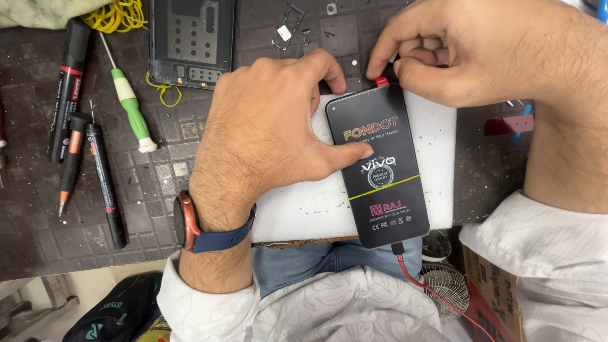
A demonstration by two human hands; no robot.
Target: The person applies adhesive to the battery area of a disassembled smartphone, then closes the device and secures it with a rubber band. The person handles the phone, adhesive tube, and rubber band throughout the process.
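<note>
A black phone [389, 190] with a printed protective film lies face up on a white pad [304, 202], its near end hanging over the bench edge. A red cable [437, 294] is plugged into that near end. My left hand [266, 133] presses down on the phone, thumb on the screen and fingers curled over its far left corner. My right hand [468, 50] pinches a small red tab [382, 81] at the phone's far edge.
On the dark bench mat [38, 221] to the left lie a green-handled screwdriver [130, 101], markers and black pens [101, 180]. A bare phone frame [190, 41] and a SIM tray [288, 28] lie at the back. A small fan [446, 282] sits below the bench.
</note>
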